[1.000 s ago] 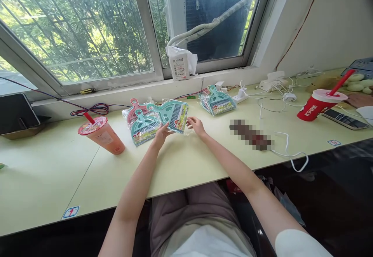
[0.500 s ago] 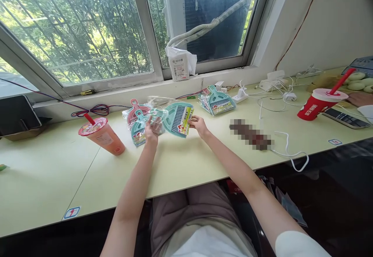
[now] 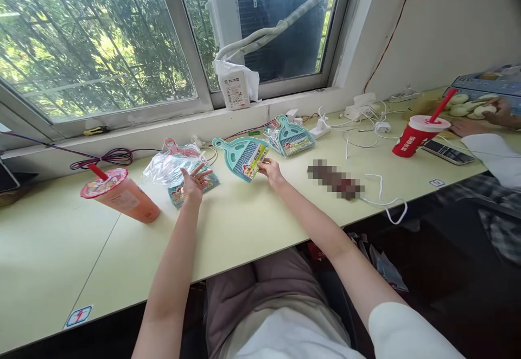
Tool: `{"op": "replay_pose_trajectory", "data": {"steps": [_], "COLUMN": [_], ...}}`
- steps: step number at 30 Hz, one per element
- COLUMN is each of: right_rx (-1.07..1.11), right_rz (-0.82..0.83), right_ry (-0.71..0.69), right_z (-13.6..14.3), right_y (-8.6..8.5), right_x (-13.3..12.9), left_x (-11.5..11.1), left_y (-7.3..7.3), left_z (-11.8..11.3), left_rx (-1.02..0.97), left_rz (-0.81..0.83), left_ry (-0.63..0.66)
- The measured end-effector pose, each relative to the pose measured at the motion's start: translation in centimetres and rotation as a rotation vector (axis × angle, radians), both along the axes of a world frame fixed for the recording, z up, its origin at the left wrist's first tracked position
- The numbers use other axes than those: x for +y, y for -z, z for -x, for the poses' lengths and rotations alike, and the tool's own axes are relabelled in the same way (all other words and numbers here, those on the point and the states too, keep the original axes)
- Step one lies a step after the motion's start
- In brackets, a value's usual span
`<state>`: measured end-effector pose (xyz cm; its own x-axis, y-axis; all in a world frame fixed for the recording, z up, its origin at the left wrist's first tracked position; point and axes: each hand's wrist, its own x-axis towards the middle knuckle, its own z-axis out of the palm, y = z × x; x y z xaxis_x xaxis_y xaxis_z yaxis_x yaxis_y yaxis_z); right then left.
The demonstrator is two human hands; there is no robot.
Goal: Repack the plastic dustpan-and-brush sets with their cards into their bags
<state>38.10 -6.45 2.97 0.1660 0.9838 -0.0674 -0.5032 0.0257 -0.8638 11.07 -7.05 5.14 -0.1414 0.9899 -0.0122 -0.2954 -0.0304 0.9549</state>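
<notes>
My right hand (image 3: 270,170) is pinching a teal dustpan (image 3: 233,158) by its labelled edge, between two piles of packs (image 3: 210,183) (image 3: 287,139). My left hand (image 3: 193,184) is holding its fingers apart beside crumpled clear wrap (image 3: 160,165); I am not seeing whether they touch. The dustpan is looking light, stiff and slick; its looped handle (image 3: 228,146) is offering the surest hold.

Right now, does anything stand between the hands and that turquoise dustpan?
Nothing visible does: the right hand holds the turquoise dustpan by its wide end, and nothing stands between it and the left hand, near the plastic wrap.
</notes>
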Motion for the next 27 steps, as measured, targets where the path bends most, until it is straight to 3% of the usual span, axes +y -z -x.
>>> {"op": "replay_pose_trajectory", "data": {"steps": [5, 7, 10, 13, 17, 20, 23, 27], "right_rx": [0.0, -0.023, -0.107, -0.427, -1.177, -1.527, -1.553, -1.307], "right_rz": [-0.015, -0.026, -0.048, -0.044, -0.111, -0.151, -0.331, -0.634], "right_ry": [-0.086, -0.151, -0.253, -0.257, 0.06, 0.273, 0.331, 0.243], "right_z": [0.7, 1.0, 1.2, 0.7, -0.6, -1.0, -0.3, 2.1], "right_y": [0.3, 0.2, 0.1, 0.1, 0.2, -0.1, -0.7, -1.1], "right_x": [-0.2, -0.3, -0.3, -0.1, -0.3, -0.7, -1.4, -2.7], "left_x": [-1.0, -1.4, -1.4, -1.2, -1.1, -1.5, -2.4, -4.2], "left_y": [0.6, 1.2, 2.0, 2.4, 2.7, 2.7, 2.3, 1.8], "left_z": [-2.3, -3.9, -5.8, -6.1, -5.3, -5.0, -5.3, -6.8], "left_rx": [0.198, 0.213, 0.133, 0.135, 0.275, 0.438, 0.653, 0.953], "left_rz": [0.091, 0.092, 0.048, -0.021, -0.085, -0.079, -0.163, -0.45], "left_ry": [0.462, 0.522, 0.294, 0.102, -0.156, -0.382, -0.449, -0.292]}}
